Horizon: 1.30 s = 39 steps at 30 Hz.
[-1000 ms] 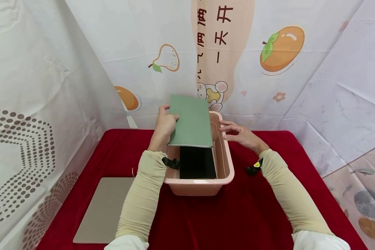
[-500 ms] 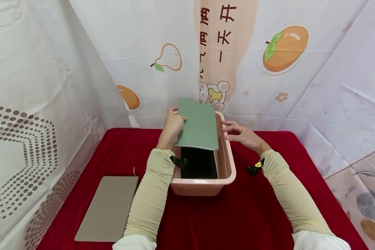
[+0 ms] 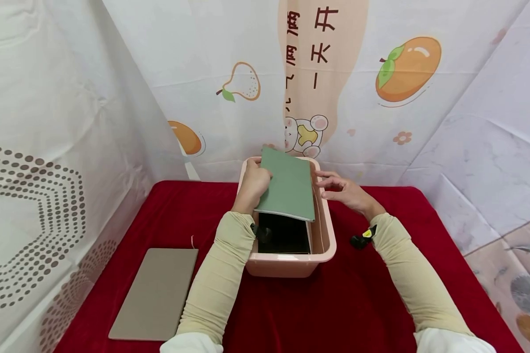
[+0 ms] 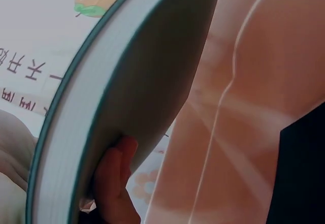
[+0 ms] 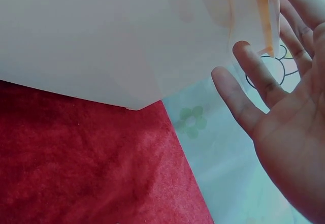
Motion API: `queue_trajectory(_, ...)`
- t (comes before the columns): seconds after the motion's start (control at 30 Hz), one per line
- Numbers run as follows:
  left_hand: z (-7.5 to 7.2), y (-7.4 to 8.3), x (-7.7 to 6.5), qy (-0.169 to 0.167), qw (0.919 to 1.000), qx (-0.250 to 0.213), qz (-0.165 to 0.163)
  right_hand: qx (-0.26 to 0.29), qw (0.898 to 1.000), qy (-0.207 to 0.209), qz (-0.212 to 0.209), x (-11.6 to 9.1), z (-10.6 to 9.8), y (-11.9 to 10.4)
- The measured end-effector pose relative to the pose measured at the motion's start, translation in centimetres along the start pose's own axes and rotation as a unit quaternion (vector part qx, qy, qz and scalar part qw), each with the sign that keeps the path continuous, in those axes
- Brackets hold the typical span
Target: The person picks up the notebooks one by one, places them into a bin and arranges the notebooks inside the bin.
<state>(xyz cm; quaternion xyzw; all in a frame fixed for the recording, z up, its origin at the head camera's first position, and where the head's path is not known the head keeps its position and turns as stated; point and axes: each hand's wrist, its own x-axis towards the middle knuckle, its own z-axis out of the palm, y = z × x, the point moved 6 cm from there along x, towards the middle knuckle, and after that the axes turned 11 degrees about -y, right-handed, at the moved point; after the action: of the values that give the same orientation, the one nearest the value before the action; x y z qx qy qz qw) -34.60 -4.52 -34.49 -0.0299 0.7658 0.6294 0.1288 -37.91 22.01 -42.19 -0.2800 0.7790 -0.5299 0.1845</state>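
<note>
My left hand [image 3: 254, 184] grips a green book [image 3: 287, 184] by its left edge, thumb on the cover. The book is tilted over the pink plastic basin [image 3: 287, 267]. In the left wrist view, curled fingers [image 4: 114, 178] lie under the book's back cover, and its white page edges show. A flat black thing [image 3: 282, 238] lies in the basin, partly covered by the book. Beside the basin's right rim is my right hand [image 3: 344, 191], fingers spread and loosely bent. The right wrist view shows its fingertips [image 5: 226, 79] close to the basin's outer wall; contact is unclear.
A flat grey-beige rectangular thing [image 3: 154, 294] lies on the red cloth [image 3: 327, 314] to the left of the basin. A printed white curtain [image 3: 190, 63] hangs right behind the table. Black wrist cameras are strapped to both wrists.
My left hand has moved the green book right and down, lower over the basin, its front edge tilting more. The right hand has stayed at the rim.
</note>
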Motion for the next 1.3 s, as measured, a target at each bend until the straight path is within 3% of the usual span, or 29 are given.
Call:
queue_trajectory(0.4, 0.3, -1.1, 0.0, 0.01, 0.9954, 0.092, -0.026, 0.007, 1.0, 0.0, -0.016, -0.1, 0.4, -0.2)
queue_trajectory(0.63, 0.5, -1.3, 0.3, 0.037, 0.9892, 0.141, 0.008, 0.005, 1.0, -0.008, -0.02, -0.1, 0.6, -0.3)
queue_trajectory(0.73, 0.6, -1.7, 0.5, 0.043, 0.9865, 0.158, 0.0, 0.009, 1.0, -0.009, -0.017, -0.2, 0.5, -0.4)
queue_trajectory(0.87, 0.9, -2.2, 0.6, 0.04, 0.9844, 0.17, -0.021, 0.015, 1.0, -0.009, -0.014, -0.4, 0.6, -0.4)
queue_trajectory(1.13, 1.1, -2.7, 0.5, 0.04, 0.9736, 0.223, -0.028, 0.022, 1.0, -0.01, -0.02, -0.4, 0.7, -0.3)
queue_trajectory(1.3, 1.2, -3.0, 0.4, 0.028, 0.9717, 0.232, -0.032, 0.027, 0.999, -0.012, -0.017, -0.4, 0.8, -0.2)
